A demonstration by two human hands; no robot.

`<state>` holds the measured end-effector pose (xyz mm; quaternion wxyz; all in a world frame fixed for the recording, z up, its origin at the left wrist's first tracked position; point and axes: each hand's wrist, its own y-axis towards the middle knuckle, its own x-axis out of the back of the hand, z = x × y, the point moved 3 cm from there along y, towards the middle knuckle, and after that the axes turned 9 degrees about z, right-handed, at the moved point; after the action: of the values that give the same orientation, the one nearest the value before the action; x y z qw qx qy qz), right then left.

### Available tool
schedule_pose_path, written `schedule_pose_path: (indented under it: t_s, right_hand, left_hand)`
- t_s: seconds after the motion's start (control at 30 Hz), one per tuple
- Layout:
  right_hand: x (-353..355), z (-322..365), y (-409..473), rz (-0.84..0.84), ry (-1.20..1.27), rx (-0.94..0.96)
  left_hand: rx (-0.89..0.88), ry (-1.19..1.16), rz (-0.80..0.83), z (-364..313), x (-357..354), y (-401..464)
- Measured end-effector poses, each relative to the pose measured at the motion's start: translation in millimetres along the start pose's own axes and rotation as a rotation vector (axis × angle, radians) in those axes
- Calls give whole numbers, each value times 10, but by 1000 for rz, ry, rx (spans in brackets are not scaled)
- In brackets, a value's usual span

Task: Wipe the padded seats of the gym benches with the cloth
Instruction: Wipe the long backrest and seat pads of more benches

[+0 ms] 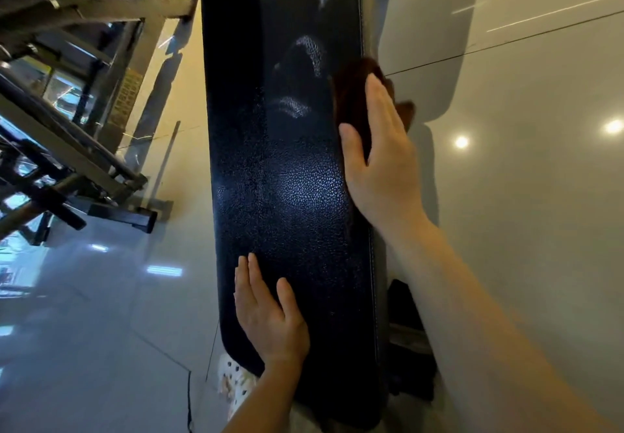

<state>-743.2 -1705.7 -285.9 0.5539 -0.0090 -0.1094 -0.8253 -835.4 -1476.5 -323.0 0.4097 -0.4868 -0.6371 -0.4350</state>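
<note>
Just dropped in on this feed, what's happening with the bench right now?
A person is wiping a long black padded bench seat. The right hand presses a dark brown cloth flat against the seat's right edge, fingers straight. The left hand rests open on the near left part of the pad, apparently steadying. Pale smears show farther up the seat, so that stretch likely needs wiping yet. Grey equipment frames stand to the left on the glossy floor.

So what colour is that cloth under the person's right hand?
Dark brown. The cloth shows best in the head view, pressed on the bench pad's right edge.
</note>
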Motion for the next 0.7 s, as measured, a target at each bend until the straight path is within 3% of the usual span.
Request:
schedule_pose_path:
  t_s: [0.27,0.47,0.6,0.7]
  right_hand:
    - [-76,-11,-1047,31,6,-95]
    - [-35,-5,-476,86,-30,-140]
    - [-50,22,-18,30,-25,-116]
    - [-59,7,-150,-8,-86,-110]
  left_hand:
    - [-2,9,20,-13,9,-12]
    - [-19,-10,3,33,-24,10]
    - [-2,-11,8,23,-28,11]
    - [-12,-14,21,20,-20,7]
